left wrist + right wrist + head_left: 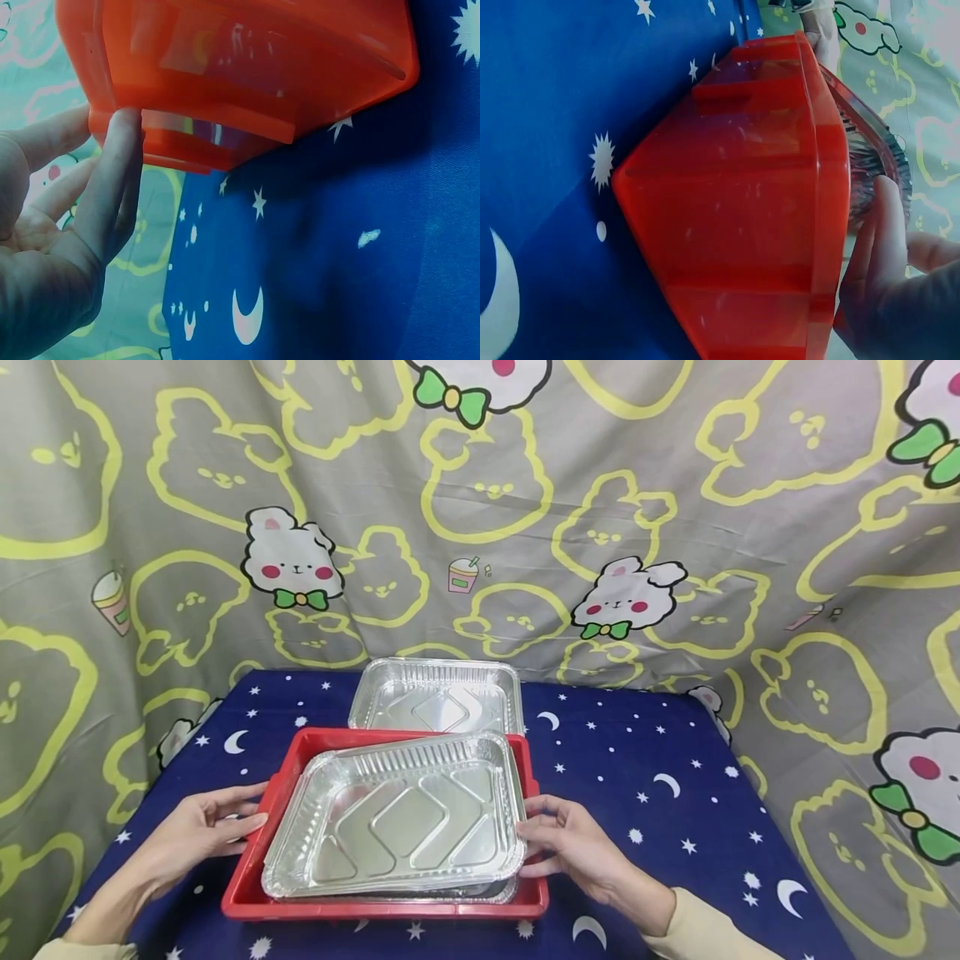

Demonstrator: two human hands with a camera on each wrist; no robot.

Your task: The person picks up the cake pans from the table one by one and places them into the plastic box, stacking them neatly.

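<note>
A red plastic tray sits near the front of the table in the head view. Inside it lies a rectangular foil pan, tilted, its right side raised. Another foil edge shows beneath its lower right corner. My left hand holds the tray's left rim with thumb and fingers; in the left wrist view the fingers meet the red rim. At the pan's right edge, my right hand grips the foil with thumb and fingers. The right wrist view shows the foil pan standing above the tray's rim.
Behind the tray is another foil pan, its front part hidden by the red tray. A dark blue cloth with moons and stars covers the table. A grey patterned curtain hangs at the back and sides.
</note>
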